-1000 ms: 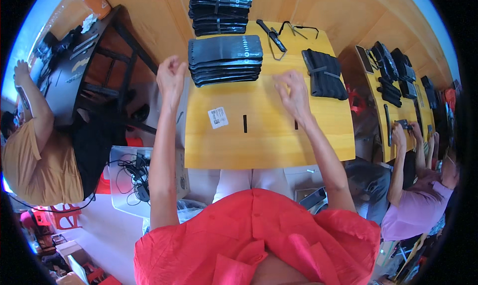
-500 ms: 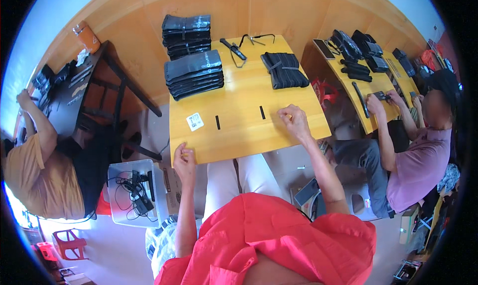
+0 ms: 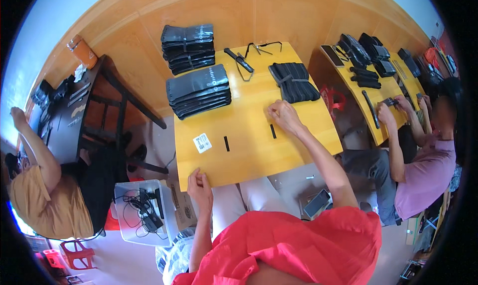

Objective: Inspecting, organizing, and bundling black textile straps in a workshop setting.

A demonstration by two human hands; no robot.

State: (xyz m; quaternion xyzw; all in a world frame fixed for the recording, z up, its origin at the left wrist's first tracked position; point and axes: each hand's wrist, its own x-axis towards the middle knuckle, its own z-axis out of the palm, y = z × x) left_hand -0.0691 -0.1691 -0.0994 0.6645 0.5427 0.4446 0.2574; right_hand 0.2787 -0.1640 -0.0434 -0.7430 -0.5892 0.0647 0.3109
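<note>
At the near left edge of the yellow table [image 3: 249, 158], my left hand [image 3: 200, 188] has its fingers loosely bent and apart, with nothing seen in them. Farther in, my right hand [image 3: 285, 116] is over the table with its fingers curled together; whatever they may hold is hidden. Just below it lies a short black strip [image 3: 273, 131]. A second black strip [image 3: 226, 144] is to the left, beside a white printed label [image 3: 202, 143]. Beyond my right hand is a banded bundle of black ribbed pieces [image 3: 295, 82].
Stacked black flat packs [image 3: 197, 89] stand at the back left, a banded stack [image 3: 186, 47] behind them. A black-handled tool [image 3: 238, 60] lies at the back. A clear bin of cables [image 3: 144, 213] is at lower left. People work at a dark table [image 3: 74, 130] and another yellow table [image 3: 366, 93].
My right hand has moved left and farther in over the table, now beyond the right strip. My left hand stays by the near left edge. The whole view has shifted slightly.
</note>
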